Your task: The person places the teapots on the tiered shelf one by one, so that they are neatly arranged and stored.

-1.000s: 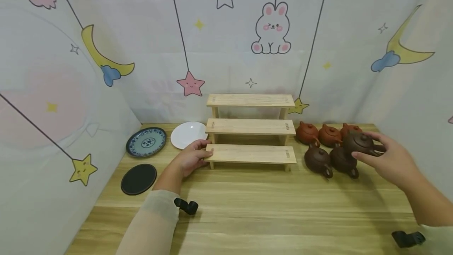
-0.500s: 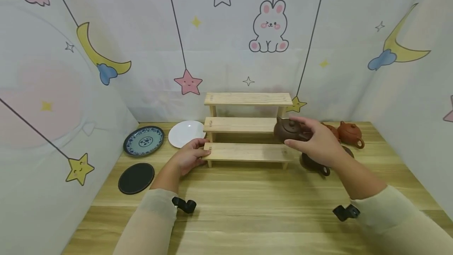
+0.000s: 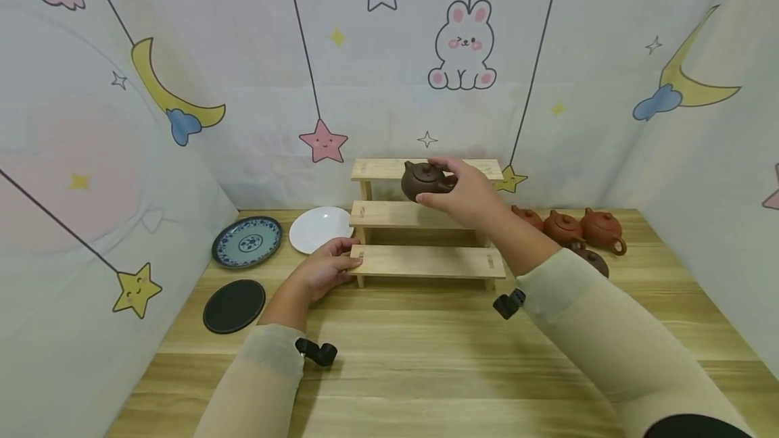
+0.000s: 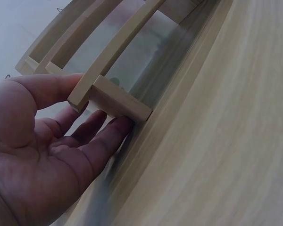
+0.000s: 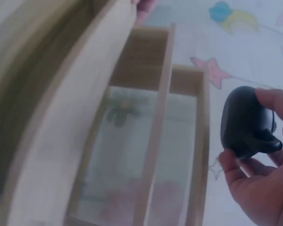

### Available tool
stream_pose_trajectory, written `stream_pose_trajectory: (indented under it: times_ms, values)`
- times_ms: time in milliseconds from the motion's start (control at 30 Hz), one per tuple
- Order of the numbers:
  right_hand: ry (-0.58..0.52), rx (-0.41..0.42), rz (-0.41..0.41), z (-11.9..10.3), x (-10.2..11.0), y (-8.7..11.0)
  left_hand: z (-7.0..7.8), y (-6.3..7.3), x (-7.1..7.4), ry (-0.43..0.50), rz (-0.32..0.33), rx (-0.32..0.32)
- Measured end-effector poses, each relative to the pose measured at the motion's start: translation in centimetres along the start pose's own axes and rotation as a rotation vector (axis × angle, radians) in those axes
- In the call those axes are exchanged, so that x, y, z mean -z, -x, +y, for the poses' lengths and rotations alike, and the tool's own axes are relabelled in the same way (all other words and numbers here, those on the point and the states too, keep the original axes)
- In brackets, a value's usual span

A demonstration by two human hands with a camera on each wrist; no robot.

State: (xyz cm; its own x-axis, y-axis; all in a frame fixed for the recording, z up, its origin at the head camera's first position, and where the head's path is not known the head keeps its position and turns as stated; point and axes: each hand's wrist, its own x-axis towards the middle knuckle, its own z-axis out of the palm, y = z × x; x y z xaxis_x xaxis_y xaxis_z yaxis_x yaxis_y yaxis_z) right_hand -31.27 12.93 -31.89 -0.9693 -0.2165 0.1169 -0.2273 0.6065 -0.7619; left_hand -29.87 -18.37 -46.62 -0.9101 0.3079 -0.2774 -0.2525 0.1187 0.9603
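My right hand (image 3: 465, 191) grips a dark brown teapot (image 3: 421, 181) with a lid, its thumb low on the body and fingers over the top. In the head view the teapot overlaps the top and middle steps of a three-tier wooden stand (image 3: 426, 261). The right wrist view shows the teapot (image 5: 245, 120) held beside the upper tiers, in front of the cloth. My left hand (image 3: 325, 269) holds the left end of the lowest step. In the left wrist view its thumb lies on the board (image 4: 118, 49) and its fingers reach beneath, by the leg (image 4: 120, 101).
Right of the stand are several reddish-brown teapots (image 3: 601, 230) and a dark one (image 3: 593, 262), partly behind my right arm. On the left lie a blue patterned plate (image 3: 247, 242), a white plate (image 3: 320, 228) and a black round mat (image 3: 234, 306). A printed cloth (image 3: 389, 73) hangs behind.
My right hand has lifted the dark teapot from the group at the right and carried it left and up to the stand's upper steps. The left hand stays on the lowest step.
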Motion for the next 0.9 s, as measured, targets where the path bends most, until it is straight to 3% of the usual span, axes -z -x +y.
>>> stream_pose_trajectory:
  times_ms: [233, 400, 600, 900]
  values:
    - [0.000, -0.004, 0.001, -1.7, -1.4, -4.9, -0.2, 0.1, 0.2, -0.001, -0.012, -0.004]
    - [0.031, -0.005, 0.001, -2.6, -2.4, -7.2, -0.1, 0.2, 0.2, -0.006, -0.008, -0.007]
    - [0.069, 0.008, 0.002, -3.1, -3.1, -8.1, 0.2, 0.3, -0.1, -0.015, -0.010, -0.009]
    - [0.066, -0.017, 0.021, -3.0, -3.4, -7.8, 0.1, 0.1, -0.1, -0.012, -0.007, -0.005]
